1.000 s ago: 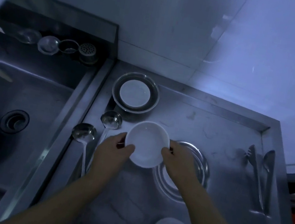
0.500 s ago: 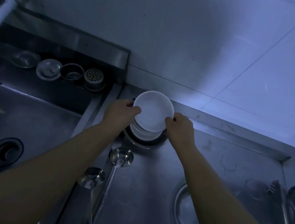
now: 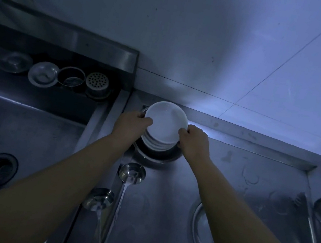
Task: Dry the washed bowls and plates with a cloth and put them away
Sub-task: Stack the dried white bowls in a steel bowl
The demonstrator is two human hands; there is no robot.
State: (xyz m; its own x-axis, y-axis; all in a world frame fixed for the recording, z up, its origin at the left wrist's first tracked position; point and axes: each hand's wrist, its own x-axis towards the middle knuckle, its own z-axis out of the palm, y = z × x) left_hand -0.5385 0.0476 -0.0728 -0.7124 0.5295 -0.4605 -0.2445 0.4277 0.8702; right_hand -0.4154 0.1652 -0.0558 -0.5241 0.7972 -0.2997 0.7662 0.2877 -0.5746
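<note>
A small white bowl sits at the top of a stack of white bowls inside a steel basin at the back of the steel counter, near the wall. My left hand grips the top bowl's left rim with thumb over the edge. My right hand grips its right rim the same way. Whether the bowl rests on the stack or hovers just above it cannot be told. No cloth is visible.
Two steel ladles lie by the counter's left edge. A round steel plate lies at the lower right, tongs at the far right. The sink is on the left, with strainers and cups on its back ledge.
Both hands carried the white bowl from the middle of the counter back to the steel basin by the wall and lowered it onto the stack there.
</note>
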